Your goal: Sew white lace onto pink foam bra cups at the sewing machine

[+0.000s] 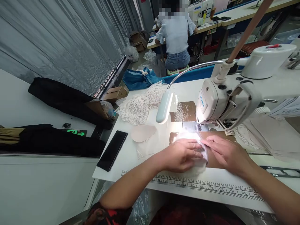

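Observation:
A piece of white fabric (pixel 190 136) lies under the lit needle area of the white sewing machine (pixel 212 100), on a brown-taped part of the table. My left hand (pixel 184 154) rests over this fabric, palm down, fingers stretched out and slightly blurred. At the fabric's right edge, the thumb and index fingertips of my right hand (pixel 222 151) close on the cloth. Both hands are in front of the needle, close together. The fabric under my left palm is hidden.
Left on the table (pixel 145 175) are a black phone (pixel 112 150), a beige oval piece (pixel 143 133) and white lace pieces (pixel 134 109). A lamp (pixel 164 107) hangs over the middle. Stacked fabric (pixel 272 134) lies right. A person (pixel 174 34) sits beyond.

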`<state>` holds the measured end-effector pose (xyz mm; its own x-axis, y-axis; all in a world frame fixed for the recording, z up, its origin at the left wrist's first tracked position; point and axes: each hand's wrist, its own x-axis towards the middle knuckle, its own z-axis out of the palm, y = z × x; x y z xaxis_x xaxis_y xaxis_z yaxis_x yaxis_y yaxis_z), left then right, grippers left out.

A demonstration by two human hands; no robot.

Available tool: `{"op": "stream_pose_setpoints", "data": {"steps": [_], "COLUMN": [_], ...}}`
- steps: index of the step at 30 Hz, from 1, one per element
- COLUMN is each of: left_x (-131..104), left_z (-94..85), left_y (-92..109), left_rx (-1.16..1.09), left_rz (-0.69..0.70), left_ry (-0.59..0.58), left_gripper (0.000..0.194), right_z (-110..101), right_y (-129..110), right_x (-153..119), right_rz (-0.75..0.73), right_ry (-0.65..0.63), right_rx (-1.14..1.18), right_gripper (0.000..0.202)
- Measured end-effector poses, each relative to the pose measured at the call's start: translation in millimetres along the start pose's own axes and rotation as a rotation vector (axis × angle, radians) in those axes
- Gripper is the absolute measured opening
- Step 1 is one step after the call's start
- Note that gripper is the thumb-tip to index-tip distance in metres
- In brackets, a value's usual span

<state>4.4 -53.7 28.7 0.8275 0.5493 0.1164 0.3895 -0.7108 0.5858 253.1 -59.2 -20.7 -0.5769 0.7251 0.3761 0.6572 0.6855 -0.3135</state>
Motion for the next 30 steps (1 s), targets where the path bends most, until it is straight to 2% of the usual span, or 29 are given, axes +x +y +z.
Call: {"op": "stream_pose_setpoints", "data": {"steps": [2,4,6,8,10,11,12,13,16,18,20,22,24,27,28,30], "left_x": [-4,1,11,24,34,38,40,41,39,35,33,31,31,31,30,25], "left_z": [-4.2,-8.7,-12.2,-13.9,-14.4,-14.6,-14.8,-15.1,-15.9,-16.1,-16.6,-18.8,-23.9,-37.9,-43.7,-54.7], "left_y": [3,0,-5,-10,-13,-14,-15,-17,-25,-32,-39,-45,-48,-47,-45,-38], "left_rx": [-0.097,-0.087,-0.044,-0.004,0.002,-0.015,-0.058,-0.136,-0.526,-0.787,-0.922,-0.931,-0.879,-0.767,-0.718,-0.529], "left_rz": [-0.051,-0.21,-0.336,-0.401,-0.441,-0.444,-0.425,-0.388,-0.312,-0.365,-0.448,-0.513,-0.567,-0.616,-0.632,-0.691], "left_ry": [0.181,0.292,0.208,0.027,-0.117,-0.152,-0.162,-0.161,-0.154,-0.163,-0.147,-0.157,-0.244,-0.326,-0.312,-0.205], "left_gripper": [0.031,0.033,0.038,0.039,0.025,0.016,0.006,0.007,0.03,0.037,0.033,0.031,0.036,0.03,0.031,0.032], "right_z": [-2,-3,-4,-5,-6,-7,-7,-8,-8,-8,-7,-7,-7,-9,-9,-10], "right_y": [-1,-3,-4,-4,-4,-3,-3,-2,-1,-1,0,0,-1,-2,-3,-4], "right_x": [1,3,4,5,4,3,3,3,3,3,3,2,2,3,3,4], "right_rz": [-0.078,-0.126,-0.155,-0.182,-0.208,-0.216,-0.218,-0.217,-0.205,-0.198,-0.193,-0.181,-0.169,-0.161,-0.161,-0.155], "right_ry": [-0.025,-0.058,-0.072,-0.065,-0.065,-0.067,-0.071,-0.075,-0.072,-0.067,-0.072,-0.093,-0.109,-0.097,-0.085,-0.072], "right_rx": [0.029,0.017,-0.009,-0.028,-0.033,-0.035,-0.035,-0.034,-0.023,-0.014,-0.015,-0.023,-0.025,-0.021,-0.02,-0.014], "right_gripper": [0.037,0.033,0.031,0.03,0.03,0.03,0.031,0.031,0.028,0.025,0.026,0.027,0.027,0.023,0.022,0.023]}}
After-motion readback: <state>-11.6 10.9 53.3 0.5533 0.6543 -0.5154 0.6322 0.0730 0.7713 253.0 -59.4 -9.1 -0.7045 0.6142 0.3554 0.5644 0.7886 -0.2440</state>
